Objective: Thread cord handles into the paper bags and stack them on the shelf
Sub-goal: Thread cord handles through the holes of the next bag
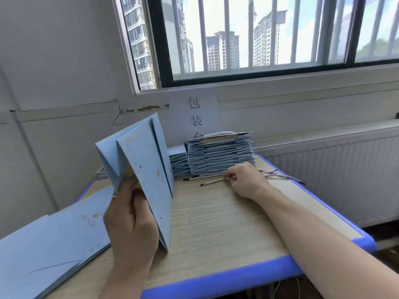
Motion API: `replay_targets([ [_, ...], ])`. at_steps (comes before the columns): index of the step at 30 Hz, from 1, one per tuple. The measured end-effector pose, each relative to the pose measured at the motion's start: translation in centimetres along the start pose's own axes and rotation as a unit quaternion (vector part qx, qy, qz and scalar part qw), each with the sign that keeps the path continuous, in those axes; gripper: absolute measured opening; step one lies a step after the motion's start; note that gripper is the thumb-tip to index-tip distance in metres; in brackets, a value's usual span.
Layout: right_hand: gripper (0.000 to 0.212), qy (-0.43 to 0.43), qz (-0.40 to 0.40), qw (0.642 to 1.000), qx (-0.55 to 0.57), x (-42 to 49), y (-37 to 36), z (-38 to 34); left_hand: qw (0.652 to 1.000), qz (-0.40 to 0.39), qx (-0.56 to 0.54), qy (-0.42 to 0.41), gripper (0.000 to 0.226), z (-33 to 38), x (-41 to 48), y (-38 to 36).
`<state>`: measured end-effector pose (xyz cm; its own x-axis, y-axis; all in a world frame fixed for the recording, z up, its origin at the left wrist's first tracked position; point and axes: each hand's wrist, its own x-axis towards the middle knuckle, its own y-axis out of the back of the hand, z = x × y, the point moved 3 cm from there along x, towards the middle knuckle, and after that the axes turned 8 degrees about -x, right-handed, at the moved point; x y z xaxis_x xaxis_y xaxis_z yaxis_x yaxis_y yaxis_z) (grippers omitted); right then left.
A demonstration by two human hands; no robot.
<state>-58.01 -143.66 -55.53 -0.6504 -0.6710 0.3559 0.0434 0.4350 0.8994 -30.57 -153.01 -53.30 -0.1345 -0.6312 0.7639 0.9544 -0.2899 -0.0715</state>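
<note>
My left hand (pixel 129 221) grips a light blue paper bag (pixel 146 160) with gold print, holding it upright and partly unfolded over the wooden table (pixel 216 223). My right hand (pixel 246 180) reaches to the far side of the table and pinches a twisted white cord handle (pixel 213 181) with a dark tip. More cords (pixel 278 174) lie in a loose bundle beside and behind that hand. A tall stack of folded blue bags (pixel 220 152) stands just behind the cords.
A flat pile of blue bags (pixel 49 244) lies at the table's left, overhanging the edge. The table has a blue padded rim (pixel 226 281). A white radiator (pixel 334 169) runs along the right wall under a barred window. A paper sign (pixel 195 114) hangs on the wall.
</note>
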Motion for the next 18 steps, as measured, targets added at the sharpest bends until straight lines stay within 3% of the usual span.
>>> replay_targets([
  [7,0.019,0.068,0.005,0.998,-0.010,0.2,-0.8,-1.0,1.000,-0.010,0.010,0.000,0.029,-0.1,-0.1,0.0],
  [18,0.013,0.178,-0.038,0.983,0.034,-0.7,-0.9,-4.0,1.000,-0.001,0.006,0.011,0.028,-0.5,-0.1,0.2],
])
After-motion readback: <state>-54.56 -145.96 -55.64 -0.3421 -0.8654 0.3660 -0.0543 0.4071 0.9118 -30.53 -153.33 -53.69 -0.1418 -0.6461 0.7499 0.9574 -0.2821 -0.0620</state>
